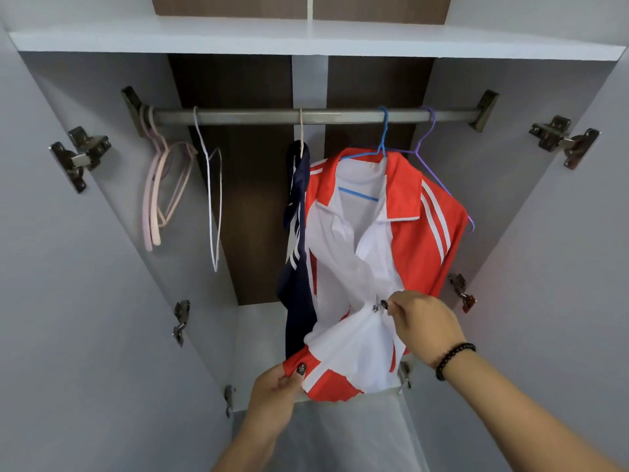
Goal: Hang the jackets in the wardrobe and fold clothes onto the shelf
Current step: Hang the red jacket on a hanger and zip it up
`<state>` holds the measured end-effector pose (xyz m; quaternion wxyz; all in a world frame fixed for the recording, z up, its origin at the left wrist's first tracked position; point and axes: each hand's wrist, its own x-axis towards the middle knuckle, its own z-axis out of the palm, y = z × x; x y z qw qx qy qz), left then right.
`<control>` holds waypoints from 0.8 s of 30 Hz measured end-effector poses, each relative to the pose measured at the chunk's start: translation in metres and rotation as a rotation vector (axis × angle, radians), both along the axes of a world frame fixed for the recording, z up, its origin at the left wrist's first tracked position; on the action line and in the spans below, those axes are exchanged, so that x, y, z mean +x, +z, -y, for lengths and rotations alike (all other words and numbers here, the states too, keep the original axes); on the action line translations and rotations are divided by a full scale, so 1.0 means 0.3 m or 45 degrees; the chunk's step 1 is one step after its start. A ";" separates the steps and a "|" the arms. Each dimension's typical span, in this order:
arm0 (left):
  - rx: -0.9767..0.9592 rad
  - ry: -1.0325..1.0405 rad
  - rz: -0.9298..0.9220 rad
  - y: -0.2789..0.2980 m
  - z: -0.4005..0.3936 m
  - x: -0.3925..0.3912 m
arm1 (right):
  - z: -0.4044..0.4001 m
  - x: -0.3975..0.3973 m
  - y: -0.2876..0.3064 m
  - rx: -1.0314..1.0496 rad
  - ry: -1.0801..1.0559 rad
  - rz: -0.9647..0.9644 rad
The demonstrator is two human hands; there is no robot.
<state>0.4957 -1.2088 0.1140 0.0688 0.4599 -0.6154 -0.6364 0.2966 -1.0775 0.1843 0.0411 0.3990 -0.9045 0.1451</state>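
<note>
Pinching zipper pull [378,306]: right hand [423,323]; left hand [272,391] gripping orange jacket [422,240] hem.

Black bead bracelet [452,359], dark patterned nails [301,368]

Metal rail [306,116] carrying hangers, orange-white jacket [418,212], navy garment [297,267]
</note>
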 end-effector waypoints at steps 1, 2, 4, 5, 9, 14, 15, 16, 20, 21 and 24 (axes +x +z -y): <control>0.009 -0.013 0.030 -0.006 0.008 0.008 | 0.008 0.011 0.002 -0.037 0.051 0.045; 0.037 -0.018 0.073 -0.013 0.015 0.012 | 0.016 0.028 0.006 -0.085 0.117 0.143; 0.054 -0.074 0.179 -0.022 0.026 0.015 | 0.034 0.079 0.024 -0.174 0.216 0.412; 0.004 -0.135 0.235 -0.024 0.031 0.015 | 0.042 0.107 0.033 -0.203 0.237 0.521; -0.546 -0.096 0.290 0.042 0.013 -0.013 | 0.060 0.175 0.059 -0.305 0.243 0.684; -0.672 -0.065 -0.224 0.170 -0.060 -0.093 | 0.061 0.196 0.085 -0.353 0.246 0.758; -0.658 -0.089 -0.261 0.171 -0.067 -0.104 | 0.061 0.192 0.086 -0.348 0.265 0.758; -0.664 -0.109 -0.289 0.172 -0.069 -0.113 | 0.061 0.179 0.087 -0.345 0.278 0.759; -0.698 -0.113 -0.254 0.152 -0.049 -0.148 | 0.060 0.074 0.104 -0.295 0.281 0.762; -0.708 -0.117 -0.215 0.144 -0.041 -0.160 | 0.064 0.049 0.108 -0.254 0.294 0.727; -0.715 -0.110 -0.160 0.128 -0.019 -0.196 | 0.083 -0.022 0.105 -0.198 0.300 0.659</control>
